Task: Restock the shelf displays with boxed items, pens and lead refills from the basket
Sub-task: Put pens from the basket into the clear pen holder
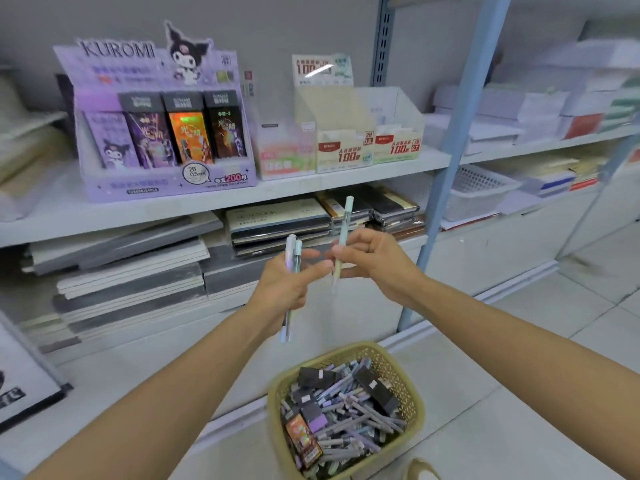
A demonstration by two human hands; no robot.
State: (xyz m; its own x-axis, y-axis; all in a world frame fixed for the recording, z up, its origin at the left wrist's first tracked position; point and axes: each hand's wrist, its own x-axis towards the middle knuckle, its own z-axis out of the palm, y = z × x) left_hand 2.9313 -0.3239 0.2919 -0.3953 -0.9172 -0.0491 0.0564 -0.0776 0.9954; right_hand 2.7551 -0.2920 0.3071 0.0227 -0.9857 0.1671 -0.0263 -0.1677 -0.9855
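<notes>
Lettering reading "KUROMI" tops a purple display box (156, 174) on the upper shelf (311, 188) at the left. Its front carries "2B 0.5" in a bubble and the number "200". Four upright boxed lead refills (187, 133) stand in it side by side. Just to the right sits a pale pink and green display (284, 157) whose print is too blurred to read. Next come two beige display boxes: the first (343, 150) is marked "2B 0.5" and "100", the second (398, 142) "2B 0.7" and "100". On the shelf below, a stacked notebook (277, 216) shows the word "NOTEBOOK".

In front of the shelves both forearms reach forward, hands close together. The left hand (287, 285) is curled round two pale pens (292, 251), held upright. The right hand (374, 261) pinches one mint-green pen (344, 226) between thumb and fingertips, tip down.

Below them, on the floor, a tan woven basket (414, 400) holds a heap of pens and small dark boxes. A white mesh basket (478, 192) sits on the right-hand lower shelf.
</notes>
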